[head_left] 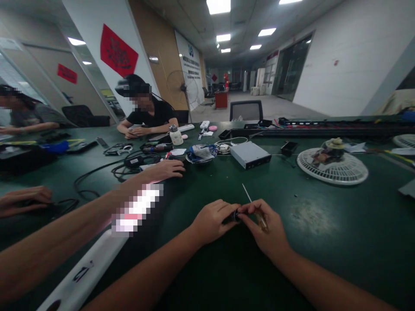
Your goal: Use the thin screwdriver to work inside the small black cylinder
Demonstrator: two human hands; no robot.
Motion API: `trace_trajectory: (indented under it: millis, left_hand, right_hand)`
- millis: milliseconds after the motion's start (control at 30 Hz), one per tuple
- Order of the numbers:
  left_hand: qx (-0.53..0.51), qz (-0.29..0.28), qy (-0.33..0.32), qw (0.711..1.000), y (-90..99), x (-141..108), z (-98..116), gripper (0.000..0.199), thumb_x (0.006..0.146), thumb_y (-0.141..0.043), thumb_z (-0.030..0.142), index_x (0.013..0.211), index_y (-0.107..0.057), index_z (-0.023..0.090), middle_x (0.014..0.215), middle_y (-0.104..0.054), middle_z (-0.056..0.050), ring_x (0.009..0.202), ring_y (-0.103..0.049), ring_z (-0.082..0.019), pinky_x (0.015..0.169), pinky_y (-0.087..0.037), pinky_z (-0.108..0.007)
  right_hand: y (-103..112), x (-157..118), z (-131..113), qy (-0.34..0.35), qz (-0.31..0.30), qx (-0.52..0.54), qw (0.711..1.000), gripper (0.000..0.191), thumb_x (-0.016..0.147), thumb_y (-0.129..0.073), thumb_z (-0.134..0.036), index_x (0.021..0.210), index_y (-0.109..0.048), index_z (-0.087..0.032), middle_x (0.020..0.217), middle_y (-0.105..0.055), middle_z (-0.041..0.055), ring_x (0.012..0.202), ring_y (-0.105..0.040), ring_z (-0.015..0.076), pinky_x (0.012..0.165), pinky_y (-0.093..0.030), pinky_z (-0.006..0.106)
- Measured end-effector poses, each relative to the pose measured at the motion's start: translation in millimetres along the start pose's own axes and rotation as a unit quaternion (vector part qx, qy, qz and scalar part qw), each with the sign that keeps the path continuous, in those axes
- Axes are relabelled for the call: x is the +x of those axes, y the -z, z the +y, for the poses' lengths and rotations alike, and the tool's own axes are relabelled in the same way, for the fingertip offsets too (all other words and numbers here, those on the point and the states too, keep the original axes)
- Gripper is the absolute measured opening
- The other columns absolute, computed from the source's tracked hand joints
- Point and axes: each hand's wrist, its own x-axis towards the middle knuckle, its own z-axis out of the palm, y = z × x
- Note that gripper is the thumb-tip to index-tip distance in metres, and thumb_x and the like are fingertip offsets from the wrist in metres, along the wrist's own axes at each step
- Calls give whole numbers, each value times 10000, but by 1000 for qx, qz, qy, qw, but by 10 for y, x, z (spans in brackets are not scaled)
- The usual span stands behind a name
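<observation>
Near the middle of the green table, my left hand (214, 221) is closed around a small dark round part (236, 215). Its kind is not clear, as fingers cover most of it. My right hand (267, 224) meets it there, thumb and forefinger pinched at the part's edge. Tucked in the same right hand is a screwdriver (262, 221) with an amber handle, its thin shaft pointing up and away to the left. The two hands touch or nearly touch at the fingertips.
Another person's arm (167, 169) reaches in from the left beside a white device with a glowing, blurred screen (139, 209). Ahead lie a grey disc drive (249, 153), a bowl with cloth (201, 154) and black cables (129, 164). A white fan grille (332, 168) lies right.
</observation>
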Motion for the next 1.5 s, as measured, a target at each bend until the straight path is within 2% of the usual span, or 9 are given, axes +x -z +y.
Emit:
trace_trajectory:
  millis: [233, 300, 467, 633, 867, 1033, 1167, 1267, 1500]
  left_hand:
    - [-7, 8, 27, 1000, -5, -34, 59, 424, 931, -687, 387, 1263, -550, 163, 1070, -729, -92, 886, -685, -228, 796, -566, -359]
    - [-15, 6, 30, 999, 7, -30, 49, 357, 928, -692, 371, 1191, -569, 165, 1021, -728, -75, 856, -680, -220, 770, -559, -346]
    - [-2, -29, -32, 999, 39, 3, -20, 121, 976, -594, 234, 1079, -585, 173, 999, -725, -59, 822, -666, -191, 735, -525, -321]
    - [9, -25, -55, 998, 57, 8, -69, 113, 998, -546, 245, 1076, -590, 176, 1033, -729, -76, 840, -675, -191, 734, -517, -330]
    - [-26, 2, 6, 1000, -5, 17, -64, 200, 916, -643, 207, 1110, -599, 189, 998, -730, -69, 873, -672, -221, 781, -525, -374]
    - [-5, 61, 122, 991, -8, 23, -74, 225, 804, -681, 105, 993, -605, 200, 930, -699, -50, 852, -638, -230, 763, -511, -391]
    - [-2, 88, 203, 975, 32, 45, -97, 287, 731, -710, 35, 939, -615, 208, 890, -681, -21, 839, -625, -230, 762, -502, -405]
    - [-18, 95, 246, 964, 57, 62, -107, 304, 710, -748, 40, 932, -632, 214, 902, -694, -17, 844, -633, -238, 731, -500, -399]
    - [-41, 109, 214, 970, 52, 63, -118, 335, 709, -774, 51, 967, -648, 223, 938, -711, -10, 870, -646, -228, 789, -499, -413]
  right_hand:
    - [35, 37, 55, -16, 11, -60, 998, 203, 863, -708, -229, 824, -509, -242, 897, -737, 44, 857, -718, 228, 783, -556, 363]
    - [35, 49, 72, -38, 5, -64, 997, 216, 844, -730, -233, 838, -514, -243, 875, -721, 29, 825, -701, 217, 754, -549, 348]
    - [30, 71, 67, -71, -45, -74, 994, 198, 831, -704, -191, 873, -517, -244, 882, -686, 3, 806, -678, 196, 724, -535, 322]
    - [-4, 82, 57, -98, -59, -109, 987, 207, 821, -704, -209, 909, -519, -246, 850, -659, -8, 748, -662, 191, 663, -519, 315]
    - [-15, 84, 17, -99, -63, -125, 985, 88, 922, -620, -288, 993, -604, -238, 910, -700, 32, 801, -683, 210, 710, -536, 344]
    - [164, 136, -24, -94, 6, -27, 995, 348, 1015, -498, -469, 1175, -729, -263, 999, -756, 69, 925, -707, 239, 785, -557, 372]
    - [265, 178, 146, -75, 23, 46, 996, 442, 1008, -507, -500, 847, -825, -238, 784, -732, 62, 746, -677, 213, 691, -534, 353]
    - [258, 191, 237, -134, 41, 78, 987, 339, 962, -619, -461, 822, -814, -222, 738, -743, 58, 711, -685, 213, 680, -546, 352]
    - [190, 195, 131, -124, -40, 4, 991, 284, 945, -632, -451, 907, -807, -231, 841, -772, 66, 775, -705, 227, 662, -557, 346]
